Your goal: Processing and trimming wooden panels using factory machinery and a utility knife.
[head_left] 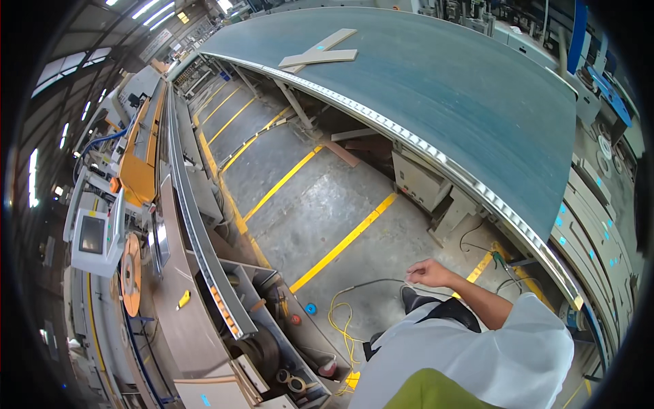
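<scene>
My right hand (429,273) reaches out above the grey floor, its forearm coming from a white sleeve (531,334). Its fingers are bent and drawn together; whether something small sits in them I cannot make out. The hand is apart from the long table (477,129) with the dark green top. Below it, a dark cable (371,282) runs along the floor and passes out of sight near the fingers. My left hand is out of view. Far from my hand, pale narrow boards (320,58) lie crossed on the table, one with a small blue sticker.
At left stands a long machine with a control screen (92,235), an orange reel (131,275) and a yellow cutter (184,299). A grey bin (300,351) holds tape rolls and scraps. Yellow cord (340,317) lies on the floor. Stacked boards (593,232) line the right side.
</scene>
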